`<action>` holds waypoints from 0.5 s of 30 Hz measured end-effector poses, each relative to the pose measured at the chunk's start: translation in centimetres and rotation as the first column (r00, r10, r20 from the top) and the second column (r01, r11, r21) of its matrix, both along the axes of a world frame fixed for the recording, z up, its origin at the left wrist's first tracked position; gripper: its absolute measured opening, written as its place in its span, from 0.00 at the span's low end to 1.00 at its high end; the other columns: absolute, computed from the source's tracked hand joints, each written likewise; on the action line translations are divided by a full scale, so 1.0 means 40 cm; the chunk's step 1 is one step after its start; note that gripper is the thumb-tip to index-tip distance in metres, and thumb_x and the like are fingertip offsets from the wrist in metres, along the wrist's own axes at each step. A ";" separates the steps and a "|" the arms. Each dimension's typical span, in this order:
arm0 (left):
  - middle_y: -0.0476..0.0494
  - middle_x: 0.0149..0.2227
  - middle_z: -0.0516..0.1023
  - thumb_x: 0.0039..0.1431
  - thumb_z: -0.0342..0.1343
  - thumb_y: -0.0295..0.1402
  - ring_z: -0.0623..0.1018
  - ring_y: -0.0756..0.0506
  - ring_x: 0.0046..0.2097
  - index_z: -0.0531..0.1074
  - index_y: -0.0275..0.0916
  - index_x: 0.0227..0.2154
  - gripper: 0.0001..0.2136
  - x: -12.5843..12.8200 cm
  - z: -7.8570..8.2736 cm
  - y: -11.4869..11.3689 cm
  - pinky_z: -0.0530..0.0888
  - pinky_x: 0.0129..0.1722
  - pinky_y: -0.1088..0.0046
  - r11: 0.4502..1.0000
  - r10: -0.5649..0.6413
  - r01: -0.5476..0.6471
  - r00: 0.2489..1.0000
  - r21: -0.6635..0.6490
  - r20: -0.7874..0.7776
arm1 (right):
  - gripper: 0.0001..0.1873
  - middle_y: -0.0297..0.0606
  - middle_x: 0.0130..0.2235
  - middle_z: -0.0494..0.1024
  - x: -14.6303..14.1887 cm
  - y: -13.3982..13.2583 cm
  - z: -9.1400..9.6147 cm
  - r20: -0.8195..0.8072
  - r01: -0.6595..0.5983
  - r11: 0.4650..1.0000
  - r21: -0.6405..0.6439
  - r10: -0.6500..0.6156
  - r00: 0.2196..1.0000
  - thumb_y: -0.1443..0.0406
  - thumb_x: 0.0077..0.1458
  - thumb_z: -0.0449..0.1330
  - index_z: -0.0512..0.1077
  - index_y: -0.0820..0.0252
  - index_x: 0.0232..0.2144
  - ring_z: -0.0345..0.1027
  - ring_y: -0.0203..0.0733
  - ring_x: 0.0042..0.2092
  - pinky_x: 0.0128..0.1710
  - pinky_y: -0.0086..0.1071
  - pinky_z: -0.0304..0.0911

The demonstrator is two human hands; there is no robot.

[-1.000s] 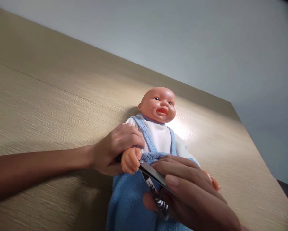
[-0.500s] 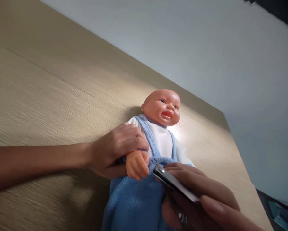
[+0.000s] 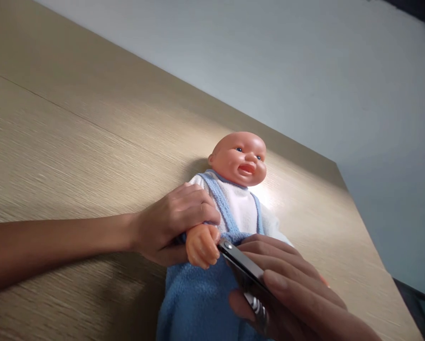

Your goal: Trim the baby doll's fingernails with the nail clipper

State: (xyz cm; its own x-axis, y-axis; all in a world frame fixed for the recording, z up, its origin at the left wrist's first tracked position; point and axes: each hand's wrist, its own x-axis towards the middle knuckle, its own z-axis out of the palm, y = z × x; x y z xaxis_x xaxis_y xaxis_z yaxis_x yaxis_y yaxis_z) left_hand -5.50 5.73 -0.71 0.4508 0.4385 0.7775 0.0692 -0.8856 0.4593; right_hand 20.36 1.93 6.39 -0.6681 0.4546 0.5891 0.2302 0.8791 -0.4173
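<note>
A baby doll [image 3: 240, 203] in a white top and blue fuzzy overalls lies face up on the wooden table [image 3: 73, 156]. My left hand [image 3: 178, 220] is closed around the doll's forearm, and the doll's orange plastic hand [image 3: 202, 246] sticks out below my fingers. Between the thumb and fingers of my right hand [image 3: 293, 279] is a metal nail clipper [image 3: 246, 265], its lever folded out. The clipper's tip meets the finger side of the doll's hand; whether the jaws hold anything is too small to tell.
A pale wall [image 3: 304, 80] rises behind the table's far edge. Past the right edge of the table is a dark object [image 3: 416, 303] that I cannot make out. A seam runs across the tabletop at left.
My right hand has brought the nail clipper left and slightly up, from just beside the doll's hand to touching it. My left hand keeps its hold; the view has shifted slightly.
</note>
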 end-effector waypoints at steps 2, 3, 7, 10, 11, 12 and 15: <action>0.41 0.43 0.84 0.80 0.58 0.47 0.83 0.40 0.45 0.71 0.43 0.52 0.13 0.001 0.001 0.000 0.77 0.49 0.60 1.000 -0.005 0.005 1.000 0.000 0.010 | 0.15 0.32 0.36 0.87 -0.020 -0.007 -0.018 -0.109 0.049 0.998 0.045 -0.044 0.993 0.69 0.70 0.72 0.78 0.51 0.54 0.79 0.41 0.28 0.35 0.39 0.85; 0.41 0.43 0.84 0.80 0.58 0.47 0.83 0.40 0.45 0.71 0.43 0.52 0.13 0.001 0.001 -0.001 0.77 0.49 0.60 1.000 -0.006 0.006 1.000 0.000 0.013 | 0.11 0.32 0.37 0.87 -0.027 -0.008 -0.027 -0.133 0.070 0.996 0.060 -0.062 0.989 0.68 0.72 0.71 0.77 0.52 0.53 0.79 0.40 0.28 0.35 0.38 0.84; 0.41 0.43 0.84 0.81 0.56 0.46 0.83 0.40 0.46 0.72 0.43 0.52 0.12 0.001 0.002 -0.003 0.77 0.49 0.61 1.000 0.005 -0.005 1.000 -0.004 0.019 | 0.11 0.30 0.38 0.87 -0.044 0.000 -0.038 -0.133 0.026 0.983 0.182 -0.001 0.991 0.67 0.72 0.73 0.74 0.54 0.48 0.78 0.36 0.28 0.33 0.33 0.82; 0.40 0.45 0.85 0.82 0.56 0.47 0.83 0.40 0.47 0.72 0.42 0.53 0.13 -0.007 0.003 -0.003 0.78 0.50 0.61 1.000 -0.007 0.007 1.000 0.000 0.003 | 0.10 0.30 0.37 0.86 -0.058 0.011 -0.023 -0.134 0.047 0.980 0.193 -0.021 0.991 0.67 0.73 0.71 0.72 0.54 0.45 0.77 0.35 0.27 0.32 0.32 0.81; 0.40 0.45 0.85 0.82 0.56 0.46 0.84 0.40 0.47 0.72 0.42 0.53 0.13 -0.010 0.004 -0.003 0.78 0.51 0.61 1.000 -0.014 0.014 1.000 0.006 -0.004 | 0.08 0.30 0.36 0.85 -0.063 0.014 -0.020 -0.145 0.048 0.981 0.190 -0.021 0.989 0.67 0.74 0.69 0.72 0.53 0.44 0.76 0.35 0.27 0.31 0.32 0.80; 0.40 0.45 0.85 0.81 0.56 0.46 0.84 0.40 0.48 0.73 0.42 0.53 0.12 -0.013 0.004 -0.002 0.78 0.51 0.61 1.000 -0.017 0.017 1.000 0.016 -0.008 | 0.07 0.29 0.35 0.84 -0.068 0.017 -0.020 -0.160 0.052 0.980 0.192 -0.021 0.987 0.67 0.74 0.68 0.72 0.52 0.44 0.75 0.35 0.27 0.30 0.32 0.79; 0.40 0.46 0.85 0.80 0.57 0.43 0.84 0.39 0.48 0.73 0.43 0.54 0.11 -0.014 0.004 -0.002 0.78 0.52 0.60 0.998 0.013 -0.013 1.000 0.055 -0.008 | 0.08 0.29 0.32 0.81 -0.069 0.025 -0.040 -0.222 0.036 0.965 0.259 0.023 0.975 0.62 0.76 0.66 0.70 0.51 0.43 0.70 0.35 0.24 0.26 0.32 0.74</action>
State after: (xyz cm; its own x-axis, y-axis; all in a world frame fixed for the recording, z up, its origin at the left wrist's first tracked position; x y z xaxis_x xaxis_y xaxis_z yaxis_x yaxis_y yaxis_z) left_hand -6.05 5.65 -0.57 0.4519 0.4010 0.7969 0.0845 -0.9085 0.4092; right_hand 17.58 2.93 4.80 -0.5054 0.2697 0.8197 0.1640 0.9626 -0.2157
